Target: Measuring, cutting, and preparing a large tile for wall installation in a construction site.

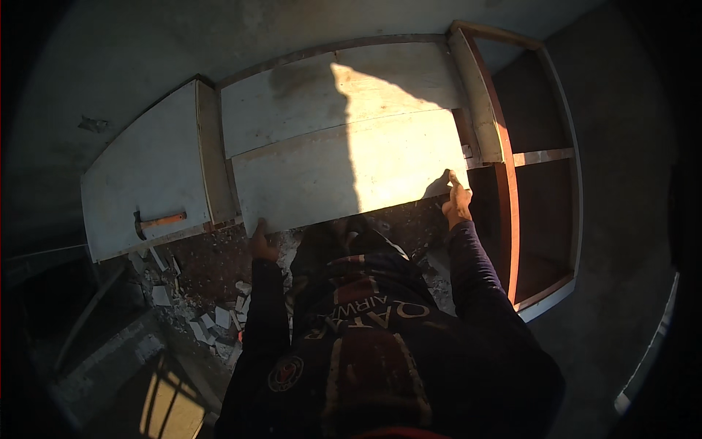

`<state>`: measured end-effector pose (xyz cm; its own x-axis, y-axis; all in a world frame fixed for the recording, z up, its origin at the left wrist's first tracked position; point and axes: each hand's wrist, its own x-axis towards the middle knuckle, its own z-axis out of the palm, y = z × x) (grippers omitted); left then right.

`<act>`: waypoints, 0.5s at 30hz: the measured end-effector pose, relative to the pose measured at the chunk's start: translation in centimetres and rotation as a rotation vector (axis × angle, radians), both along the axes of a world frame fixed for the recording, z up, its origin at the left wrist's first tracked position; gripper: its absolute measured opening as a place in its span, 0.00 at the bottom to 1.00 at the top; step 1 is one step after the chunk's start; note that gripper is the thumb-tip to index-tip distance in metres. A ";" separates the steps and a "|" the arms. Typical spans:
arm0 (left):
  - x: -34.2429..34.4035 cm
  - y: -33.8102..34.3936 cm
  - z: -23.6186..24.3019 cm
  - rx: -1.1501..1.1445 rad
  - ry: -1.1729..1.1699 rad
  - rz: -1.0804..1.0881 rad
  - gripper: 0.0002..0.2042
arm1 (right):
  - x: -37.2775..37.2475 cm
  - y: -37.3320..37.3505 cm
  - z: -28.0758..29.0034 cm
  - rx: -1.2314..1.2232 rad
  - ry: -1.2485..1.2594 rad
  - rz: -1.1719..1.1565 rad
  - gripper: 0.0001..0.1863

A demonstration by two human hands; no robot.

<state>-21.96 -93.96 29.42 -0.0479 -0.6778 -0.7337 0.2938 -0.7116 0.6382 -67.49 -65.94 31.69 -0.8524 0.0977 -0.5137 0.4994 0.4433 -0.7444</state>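
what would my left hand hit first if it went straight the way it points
The white panel, whose near left corner the left hand seems to grip; beyond it, probably the upper white board, though depth is unclear.

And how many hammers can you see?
1: the hammer lies near the lower edge of the white panel on the left. Others could be hidden under the rubble.

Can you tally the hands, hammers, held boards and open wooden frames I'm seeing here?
Hands: 2 (left hand and right hand)
Hammers: 1 (hammer)
Held boards: 1 (pale board)
Open wooden frames: 1 (tall frame)
Total: 5
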 end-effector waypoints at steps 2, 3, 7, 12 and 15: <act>-0.3 -0.5 0.9 0.105 0.052 -0.021 0.21 | 0.2 1.9 -2.9 -0.119 -0.068 -0.214 0.36; 0.2 -0.7 1.7 0.168 -0.049 -0.119 0.22 | 1.0 2.5 -2.6 -0.301 -0.126 -0.268 0.35; 2.1 -0.1 6.5 0.247 -0.514 -0.750 0.24 | 8.5 4.8 0.3 -0.100 -0.094 0.105 0.32; 4.9 -2.7 2.9 -1.259 -0.548 -2.105 0.23 | 23.4 6.2 7.5 -0.066 -0.433 0.709 0.51; -2.9 -3.7 10.2 -0.448 -0.396 -1.783 0.19 | 29.7 5.6 6.9 -0.358 -0.470 0.255 0.45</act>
